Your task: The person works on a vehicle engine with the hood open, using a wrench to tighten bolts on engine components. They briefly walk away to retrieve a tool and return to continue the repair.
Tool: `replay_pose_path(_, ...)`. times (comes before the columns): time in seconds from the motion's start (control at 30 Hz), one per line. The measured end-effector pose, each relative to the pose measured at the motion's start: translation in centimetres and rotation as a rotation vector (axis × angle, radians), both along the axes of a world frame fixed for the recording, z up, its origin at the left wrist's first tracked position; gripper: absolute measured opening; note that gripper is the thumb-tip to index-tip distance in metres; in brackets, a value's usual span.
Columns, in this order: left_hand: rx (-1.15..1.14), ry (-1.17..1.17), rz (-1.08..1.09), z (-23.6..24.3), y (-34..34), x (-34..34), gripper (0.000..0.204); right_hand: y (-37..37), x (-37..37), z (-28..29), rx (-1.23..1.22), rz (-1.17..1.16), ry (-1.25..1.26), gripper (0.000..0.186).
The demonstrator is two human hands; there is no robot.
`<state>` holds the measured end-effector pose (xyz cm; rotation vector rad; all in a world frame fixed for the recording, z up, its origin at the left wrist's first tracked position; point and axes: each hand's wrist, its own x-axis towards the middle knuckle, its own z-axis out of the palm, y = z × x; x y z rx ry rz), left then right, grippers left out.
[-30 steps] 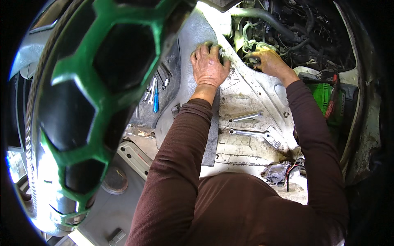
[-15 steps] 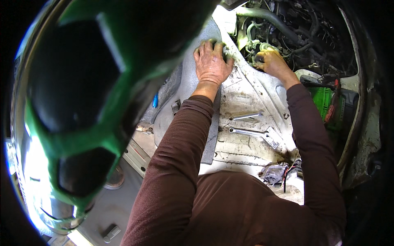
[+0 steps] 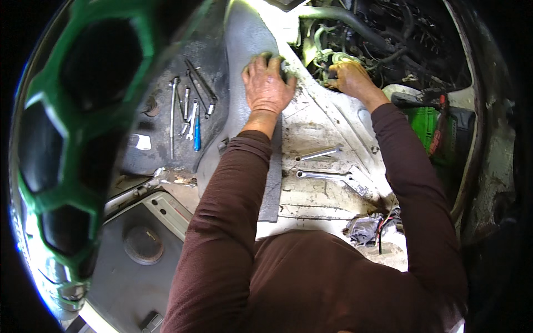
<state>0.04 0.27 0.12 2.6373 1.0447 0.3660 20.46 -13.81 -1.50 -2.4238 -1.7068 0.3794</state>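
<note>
My left hand (image 3: 268,86) lies palm down on a grey mat (image 3: 270,191), fingers spread, at the edge of the worn white metal panel (image 3: 305,130). Reaching into the engine compartment (image 3: 383,41), my right hand (image 3: 352,79) has its fingers curled close beside pale hoses (image 3: 321,41) and fittings. Something dark shows at its fingertips, but what they grip is hidden. Two wrenches lie on the white panel below my hands: a smaller wrench (image 3: 318,152) and a larger wrench (image 3: 322,175).
Several tools, among them a blue-handled screwdriver (image 3: 197,133) and a long thin bar (image 3: 172,119), lie on dark flooring at left. A green-and-black honeycomb-patterned object (image 3: 61,166) blocks the far left. A green battery (image 3: 423,126) with red clamp sits at right. A crumpled grey rag (image 3: 365,228) and wires lie near my body.
The view has shifted, and the honeycomb-patterned object has slid left in it, uncovering the tools on the dark floor. Both hands keep nearly the same places against the vehicle.
</note>
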Motion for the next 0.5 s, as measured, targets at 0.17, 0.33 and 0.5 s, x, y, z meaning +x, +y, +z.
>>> replay_pose_path(0.17, 0.114, -0.084, -0.009, -0.8, -0.1, 0.3, 0.049, -0.6, 1.7, -1.1, 0.013, 0.158, -0.015, 0.038)
replay_pose_path(0.33, 0.13, -0.076, 0.0, -1.2, 0.0, 0.0, 0.046, 0.0, -0.1, 0.2, 0.0, 0.04, 0.066, 0.039)
replay_pose_path(0.5, 0.031, -0.004, -0.001, -0.2, 0.0, 0.1, 0.056, 0.7, -0.5, 0.8, -0.121, -0.07, 0.039, 0.037)
